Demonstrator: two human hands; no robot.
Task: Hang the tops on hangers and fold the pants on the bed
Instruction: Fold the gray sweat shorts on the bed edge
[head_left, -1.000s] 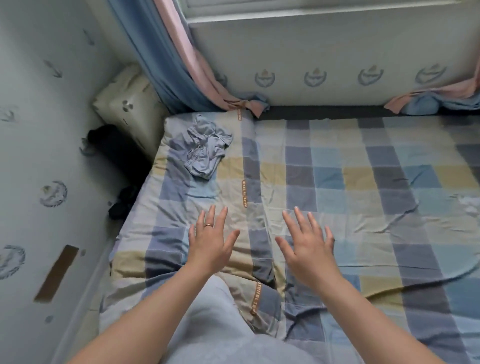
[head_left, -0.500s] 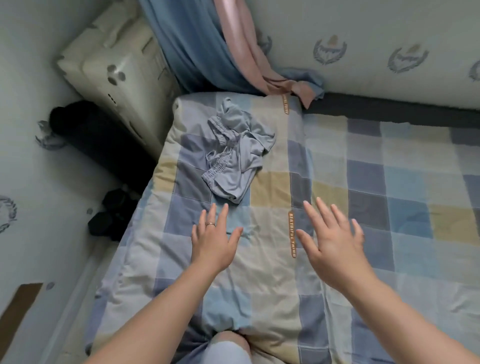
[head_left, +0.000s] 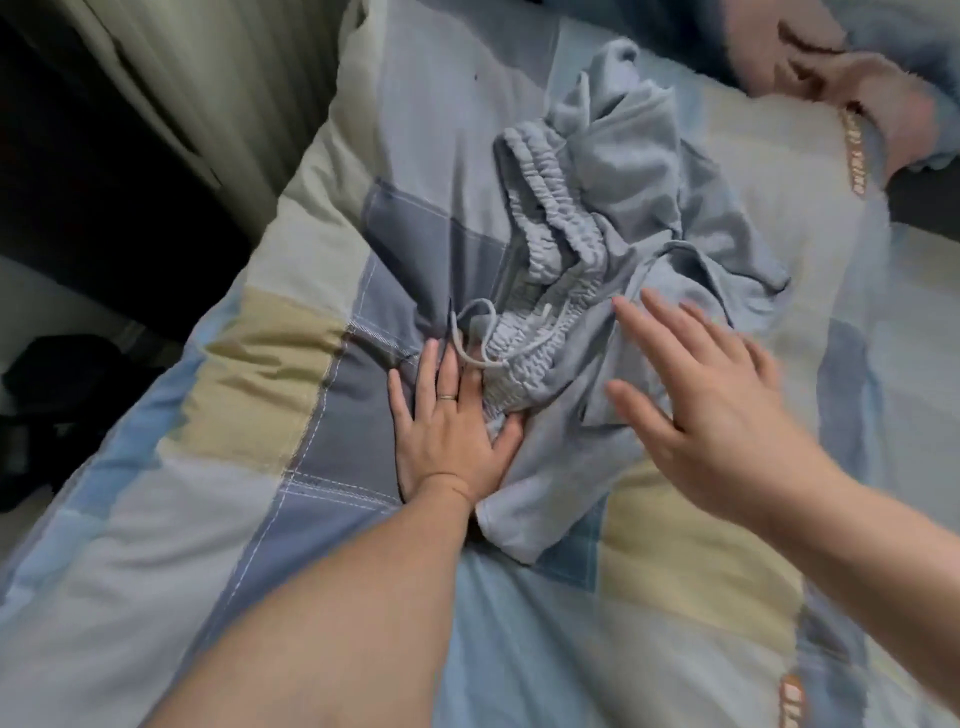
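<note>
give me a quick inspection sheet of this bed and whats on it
surface: checked bed cover, wrinkled
job's things: grey-blue pants crumpled in a heap, waistband bunched, drawstring loose; no tops or hangers seen
clutter: nothing seen
grippers: left hand flat, fingers straight, at the waistband edge, thumb on the fabric; right hand open over the pants, blurred, contact unclear
cables: nothing seen
surroundings: curtain end on the far corner; cream padded item beside the bed; dark item on the floor at left
</note>
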